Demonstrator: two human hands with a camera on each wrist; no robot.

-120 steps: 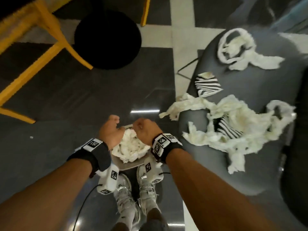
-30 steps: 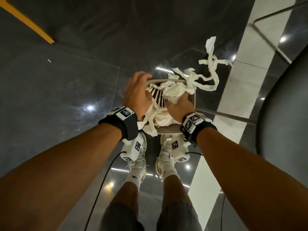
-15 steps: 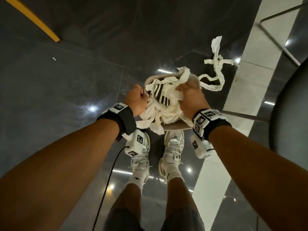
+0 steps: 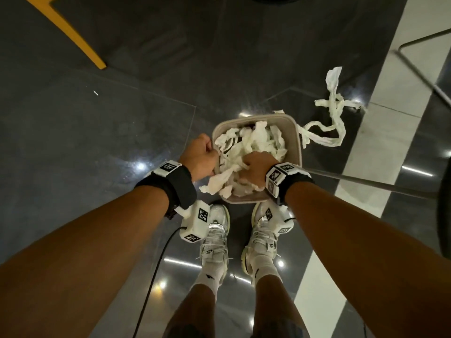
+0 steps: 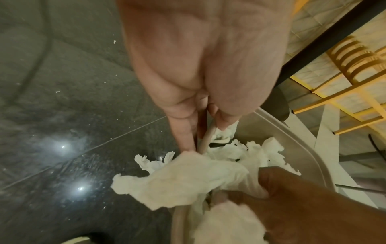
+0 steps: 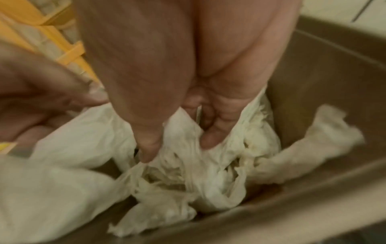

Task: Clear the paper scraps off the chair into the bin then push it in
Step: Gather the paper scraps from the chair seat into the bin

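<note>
A beige square bin (image 4: 299, 152) stands on the dark floor just in front of my feet, stuffed with white paper scraps (image 4: 261, 140). One long paper strip (image 4: 334, 111) hangs over the bin's right rim and trails across the floor. My left hand (image 4: 210, 152) pinches the bin's left rim (image 5: 205, 133) between thumb and fingers. My right hand (image 4: 246, 164) is down inside the bin, its fingers (image 6: 208, 140) curled into the crumpled paper scraps (image 6: 198, 181). One scrap (image 5: 183, 180) spills over the near left corner.
The dark chair seat (image 4: 444, 215) shows at the right edge, its thin metal leg (image 4: 366, 184) running behind the bin. A yellow furniture leg (image 4: 73, 35) crosses the top left. My two white shoes (image 4: 216, 237) stand right behind the bin.
The paper heap now sits lower in the bin. My left hand has shifted from the paper to the bin's left rim, and my right hand has pushed deeper into the scraps.
</note>
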